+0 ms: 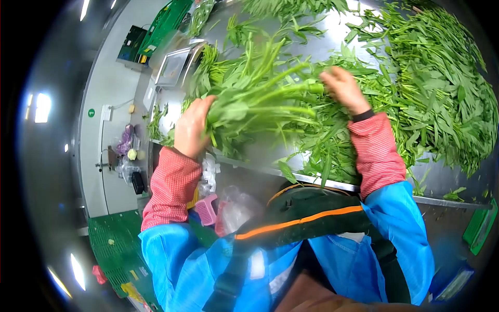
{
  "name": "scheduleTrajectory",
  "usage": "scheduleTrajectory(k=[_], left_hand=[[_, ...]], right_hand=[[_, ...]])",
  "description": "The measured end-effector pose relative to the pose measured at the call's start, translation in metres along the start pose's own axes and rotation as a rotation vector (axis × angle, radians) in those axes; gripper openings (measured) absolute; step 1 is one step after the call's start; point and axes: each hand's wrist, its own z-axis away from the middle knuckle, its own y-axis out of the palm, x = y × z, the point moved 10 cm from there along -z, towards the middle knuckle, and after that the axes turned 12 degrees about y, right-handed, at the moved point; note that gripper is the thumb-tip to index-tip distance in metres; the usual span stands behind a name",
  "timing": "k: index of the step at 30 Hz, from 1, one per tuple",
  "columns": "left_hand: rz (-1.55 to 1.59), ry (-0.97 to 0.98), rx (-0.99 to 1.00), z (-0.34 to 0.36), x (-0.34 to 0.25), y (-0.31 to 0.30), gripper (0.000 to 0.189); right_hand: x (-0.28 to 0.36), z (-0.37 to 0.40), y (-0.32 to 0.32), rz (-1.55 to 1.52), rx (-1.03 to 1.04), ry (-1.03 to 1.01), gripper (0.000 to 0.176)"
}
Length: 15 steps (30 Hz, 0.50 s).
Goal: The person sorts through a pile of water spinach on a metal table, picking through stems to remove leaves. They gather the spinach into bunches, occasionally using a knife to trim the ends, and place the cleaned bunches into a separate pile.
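Greens bunch: long stems, leafy, fresh.

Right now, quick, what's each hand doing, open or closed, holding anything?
Left hand: closed around the bunch of greens.
Right hand: on the bunch's stem ends; open or closed cannot be told.

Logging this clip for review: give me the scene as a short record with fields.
Setting: steel table heaped with loose leafy greens
Left hand: closed around bunch of green stalks
Right hand: at the bunch's stalk ends, grip unclear
Nearby: pink basket below the table edge
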Motion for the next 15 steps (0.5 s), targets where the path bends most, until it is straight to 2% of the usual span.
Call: scheduleTrajectory(k=[1,3,5,7,9,10,11,13,14,15], left_hand=[[0.075,-0.008,-0.03,0.002,0.007,-0.002,0.045],[0.141,-0.068,-0.034,0.007,0.025,-0.003,0.042],[0.212,-0.117,-0.033,0.012,0.042,-0.002,0.04],[0.195,-0.09,-0.033,0.013,0.051,-0.003,0.035],[0.206,-0.055,-0.027,0.011,0.057,-0.004,0.033],[0.191,-0.042,-0.008,0.01,0.062,-0.002,0.033],[0.178,-0.025,0.011,0.009,0.067,0.001,0.032],[0.18,-0.029,0.005,0.006,0.076,0.003,0.031],[0.19,-0.029,-0.009,0.005,0.079,0.002,0.032],[0.202,-0.037,-0.021,0.007,0.086,0.002,0.033]], right_hand=[[-0.009,0.001,-0.013,-0.207,0.044,0.144,0.013],[-0.016,0.003,-0.021,-0.307,0.102,0.144,0.012],[-0.002,0.02,0.004,-0.206,0.071,0.169,0.013],[0.026,0.03,0.042,0.115,0.0,-0.122,0.018],[0.046,0.032,0.072,0.169,-0.109,-0.33,0.022],[0.062,0.037,0.082,0.367,-0.247,-0.307,0.016],[0.087,0.049,0.093,0.541,-0.412,-0.408,0.024],[0.112,0.051,0.125,0.792,-0.586,-0.62,0.031],[0.12,0.049,0.144,0.928,-0.608,-0.641,0.035],[0.113,0.032,0.163,1.112,-0.526,-0.576,0.029]])
